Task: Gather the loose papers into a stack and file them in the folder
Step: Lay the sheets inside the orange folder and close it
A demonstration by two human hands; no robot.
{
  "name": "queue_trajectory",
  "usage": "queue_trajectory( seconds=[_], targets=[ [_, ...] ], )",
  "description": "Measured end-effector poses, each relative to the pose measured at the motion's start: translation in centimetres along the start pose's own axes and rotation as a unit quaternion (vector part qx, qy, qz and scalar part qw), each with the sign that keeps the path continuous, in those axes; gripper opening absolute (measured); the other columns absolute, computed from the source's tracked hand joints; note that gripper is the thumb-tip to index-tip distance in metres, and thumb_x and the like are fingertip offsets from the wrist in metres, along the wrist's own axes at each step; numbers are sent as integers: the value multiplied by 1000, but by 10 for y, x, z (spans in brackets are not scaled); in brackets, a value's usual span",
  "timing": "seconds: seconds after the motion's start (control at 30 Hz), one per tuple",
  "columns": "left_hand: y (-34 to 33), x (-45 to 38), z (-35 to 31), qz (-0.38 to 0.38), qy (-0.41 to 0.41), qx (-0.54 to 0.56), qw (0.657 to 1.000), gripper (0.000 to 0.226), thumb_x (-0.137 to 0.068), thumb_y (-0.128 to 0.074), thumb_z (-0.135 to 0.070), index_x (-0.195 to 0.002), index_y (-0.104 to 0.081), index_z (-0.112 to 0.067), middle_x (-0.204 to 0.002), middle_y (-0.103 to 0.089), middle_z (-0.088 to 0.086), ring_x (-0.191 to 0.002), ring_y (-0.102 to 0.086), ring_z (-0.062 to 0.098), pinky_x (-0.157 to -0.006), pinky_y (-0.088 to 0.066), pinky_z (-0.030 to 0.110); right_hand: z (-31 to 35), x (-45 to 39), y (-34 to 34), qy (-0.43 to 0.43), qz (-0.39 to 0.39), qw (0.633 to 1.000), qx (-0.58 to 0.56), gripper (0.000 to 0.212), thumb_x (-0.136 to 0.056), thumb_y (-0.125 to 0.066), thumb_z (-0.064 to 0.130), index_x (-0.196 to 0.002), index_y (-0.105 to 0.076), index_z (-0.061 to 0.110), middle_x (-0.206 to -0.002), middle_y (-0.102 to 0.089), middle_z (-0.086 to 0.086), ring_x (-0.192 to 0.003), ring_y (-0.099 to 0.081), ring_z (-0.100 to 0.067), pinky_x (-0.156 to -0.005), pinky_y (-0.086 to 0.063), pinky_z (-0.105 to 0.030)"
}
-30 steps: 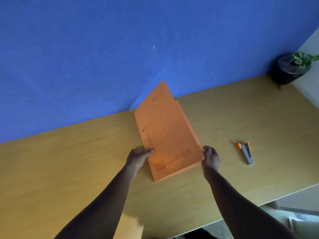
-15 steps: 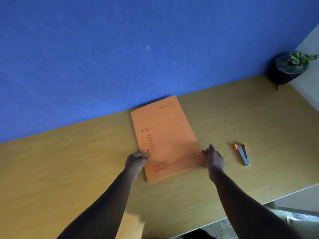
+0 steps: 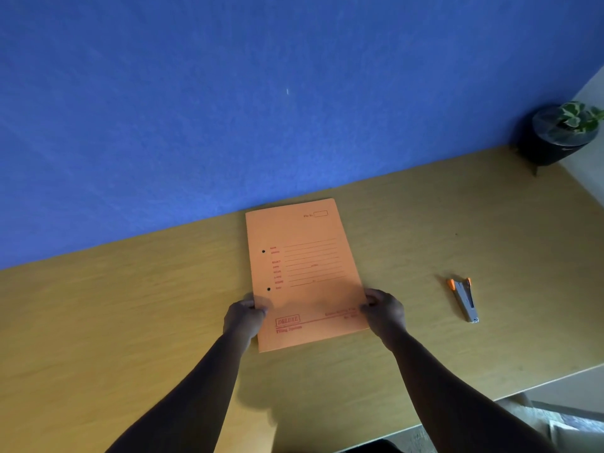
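An orange folder (image 3: 304,269) lies closed and flat on the wooden desk (image 3: 130,322), its far edge close to the blue wall. Red printed lines and two punch holes show on its cover. My left hand (image 3: 243,317) grips the folder's left edge near the lower corner. My right hand (image 3: 384,310) grips the right edge at about the same height. No loose papers are visible; whatever is inside the folder is hidden by the cover.
A grey stapler with orange tips (image 3: 464,299) lies on the desk to the right of the folder. A dark pot with a green plant (image 3: 560,135) stands at the far right corner. The desk's front edge runs along the lower right.
The folder's cover, raised a second ago, has come down and the folder now lies shut and flat. Both hands have settled on its side edges.
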State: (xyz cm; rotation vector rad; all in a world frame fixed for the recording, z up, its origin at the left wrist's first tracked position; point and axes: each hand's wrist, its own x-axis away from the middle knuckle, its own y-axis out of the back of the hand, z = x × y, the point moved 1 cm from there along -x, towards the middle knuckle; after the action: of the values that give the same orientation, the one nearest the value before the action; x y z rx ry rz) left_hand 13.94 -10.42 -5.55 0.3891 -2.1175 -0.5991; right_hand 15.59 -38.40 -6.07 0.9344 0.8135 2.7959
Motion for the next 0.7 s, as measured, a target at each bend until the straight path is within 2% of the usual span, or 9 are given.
queue_trajectory(
  seconds=[0.07, 0.13, 0.2, 0.27, 0.4, 0.53, 0.7],
  targets=[
    [5, -2, 6, -8, 5, -5, 1000, 33, -90, -70, -18, -123, -68, -14, -106, -70, 6, -89, -63, 22, -69, -49, 32, 3, 0, -5, 11, 9, 1000, 13, 47, -79, -57, 6, -120, -69, 25, -106, -72, -2, -87, -67, -20, -57, -48, -21],
    [8, -1, 10, -19, 6, -6, 1000, 29, -90, -70, -19, -119, -70, -14, -100, -69, 4, -88, -62, 22, -68, -49, 31, 5, 0, -9, 23, 17, 999, 34, 48, -78, -56, 8, -121, -68, 26, -108, -69, -3, -88, -66, -20, -60, -53, -24],
    [11, 0, 13, -37, 3, -11, 999, 20, -89, -70, -19, -108, -70, -16, -95, -67, 2, -86, -62, 22, -68, -51, 32, 7, -1, -13, 34, 23, 998, 51, 49, -78, -54, 11, -122, -67, 28, -109, -67, -2, -88, -66, -20, -63, -58, -28],
    [15, 1, 15, -50, 3, -9, 999, 14, -87, -73, -20, -101, -69, -20, -96, -69, 3, -89, -65, 24, -75, -56, 36, 7, -2, -16, 43, 26, 997, 63, 49, -79, -52, 12, -122, -66, 29, -110, -66, -2, -86, -65, -19, -61, -58, -29],
    [18, 1, 19, -55, 3, 2, 998, 21, -83, -77, -22, -103, -74, -20, -101, -75, 5, -91, -71, 27, -82, -60, 41, 7, -4, -19, 63, 21, 995, 79, 49, -83, -50, 10, -128, -63, 25, -115, -63, -3, -87, -64, -19, -53, -52, -21],
    [15, 2, 23, -59, -7, 3, 998, 21, -82, -77, -21, -103, -76, -22, -101, -76, 3, -89, -72, 25, -81, -61, 40, 7, -6, -20, 72, 1, 993, 94, 48, -86, -50, 8, -131, -60, 21, -120, -56, -5, -92, -61, -21, -61, -55, -26],
    [13, 3, 23, -71, -1, 8, 997, 17, -83, -77, -18, -99, -75, -22, -98, -75, 3, -88, -71, 25, -79, -61, 40, 4, -6, -24, 89, -3, 986, 138, 49, -87, -50, 6, -133, -59, 17, -120, -51, -7, -90, -55, -18, -62, -50, -24]
  ],
)
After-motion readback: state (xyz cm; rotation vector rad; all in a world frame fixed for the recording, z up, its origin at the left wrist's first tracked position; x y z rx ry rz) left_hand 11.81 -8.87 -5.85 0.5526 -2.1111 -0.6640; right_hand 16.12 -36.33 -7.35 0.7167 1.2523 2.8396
